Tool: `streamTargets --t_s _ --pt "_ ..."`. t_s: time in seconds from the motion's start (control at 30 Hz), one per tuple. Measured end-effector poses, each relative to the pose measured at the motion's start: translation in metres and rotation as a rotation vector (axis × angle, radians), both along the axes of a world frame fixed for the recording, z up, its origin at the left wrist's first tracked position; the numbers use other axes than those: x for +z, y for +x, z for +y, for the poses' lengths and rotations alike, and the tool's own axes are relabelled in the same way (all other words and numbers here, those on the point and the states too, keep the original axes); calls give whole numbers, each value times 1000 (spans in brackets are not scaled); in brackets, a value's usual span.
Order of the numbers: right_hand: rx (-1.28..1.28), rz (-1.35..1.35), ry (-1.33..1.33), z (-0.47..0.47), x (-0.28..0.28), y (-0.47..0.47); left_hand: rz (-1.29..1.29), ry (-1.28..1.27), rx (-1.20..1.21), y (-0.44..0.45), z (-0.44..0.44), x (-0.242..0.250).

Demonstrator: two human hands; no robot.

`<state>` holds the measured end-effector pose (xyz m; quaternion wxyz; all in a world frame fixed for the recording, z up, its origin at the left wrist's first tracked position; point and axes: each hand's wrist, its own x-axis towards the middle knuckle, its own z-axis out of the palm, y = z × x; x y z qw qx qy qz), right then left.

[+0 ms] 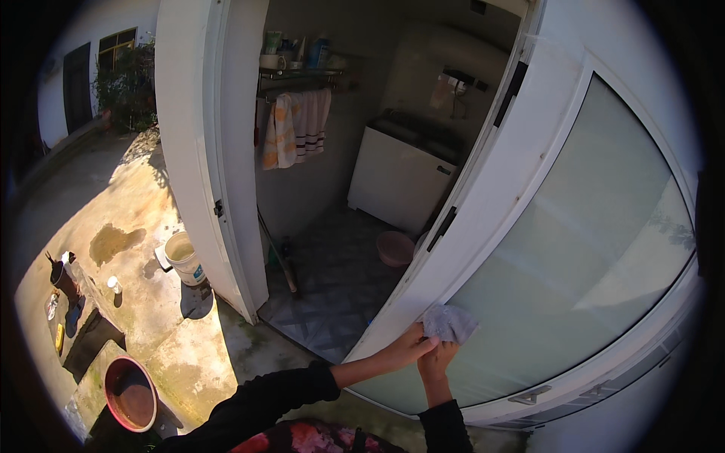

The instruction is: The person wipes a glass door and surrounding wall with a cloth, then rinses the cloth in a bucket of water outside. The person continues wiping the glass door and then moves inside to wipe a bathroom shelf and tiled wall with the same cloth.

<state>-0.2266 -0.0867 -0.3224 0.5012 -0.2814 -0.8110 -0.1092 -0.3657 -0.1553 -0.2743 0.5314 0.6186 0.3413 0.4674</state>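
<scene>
A crumpled grey cloth [450,324] is bunched up in front of the lower part of an open white-framed door [481,232]. My left hand [409,343] reaches in from the left and grips the cloth's lower left edge. Just beside it, my right hand [437,361] has its fingers closed on the cloth from below. The two hands touch, and part of each hides the other's fingers. Behind the cloth is the door's frosted glass panel [544,272]; whether the cloth presses on it I cannot tell. A metal handle [529,394] sits on the door's far rail.
Past the doorway stand a white washing machine [399,175] and a pink basin [395,249]. Towels [297,129] hang under a shelf of toiletries [300,71]. Outside on the left are a white bucket [184,259] and a red basin of water [130,394] on sunlit concrete.
</scene>
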Motion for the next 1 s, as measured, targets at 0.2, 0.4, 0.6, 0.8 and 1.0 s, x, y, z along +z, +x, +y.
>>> streamTargets --t_s 0.2,0.4,0.6,0.8,1.0 --pt "-58 11 201 12 85 -12 -122 387 231 6 1 47" --pt "-77 110 254 16 116 -36 -28 464 283 -8 -3 74" --pt "112 327 -40 24 69 -33 -37 439 148 -20 11 59" --pt "53 616 -54 -5 73 -70 94 479 -46 -68 -3 58" --pt "-320 469 66 -40 113 -101 24 733 -76 -120 -3 95"
